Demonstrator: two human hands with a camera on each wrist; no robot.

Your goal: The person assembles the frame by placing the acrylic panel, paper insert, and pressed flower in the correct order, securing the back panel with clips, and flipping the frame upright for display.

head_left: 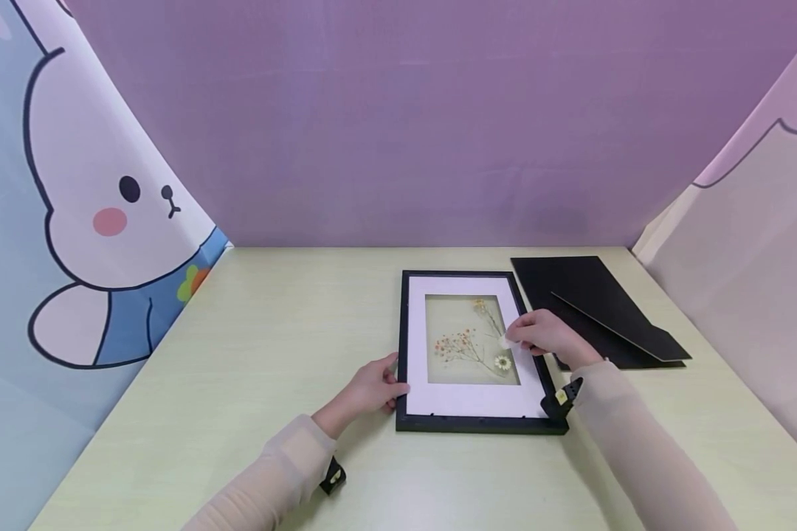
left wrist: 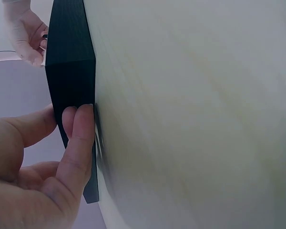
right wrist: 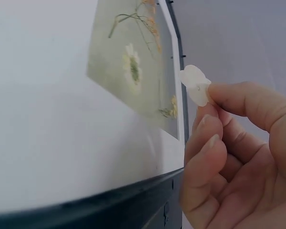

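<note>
A black picture frame (head_left: 481,424) with a white mat (head_left: 471,400) lies flat on the table. Inside its window are a daisy-like pressed flower (head_left: 502,363), a sprig of tiny orange blossoms (head_left: 458,345) and a yellow-orange flower (head_left: 480,304) on a stem. My left hand (head_left: 372,385) holds the frame's left side, thumb on top and fingers against the outer wall (left wrist: 71,86). Above the window's right edge, my right hand (head_left: 551,335) pinches a thin white petal-like piece (right wrist: 196,86) between thumb and index finger. The other fingers of that hand curl loosely below.
Two overlapping black boards (head_left: 571,284) lie right of the frame, the upper one tilted with a raised edge. The pale wood table (head_left: 272,324) ends at a purple backdrop (head_left: 398,147). Printed cloth (head_left: 106,258) hangs along the left side.
</note>
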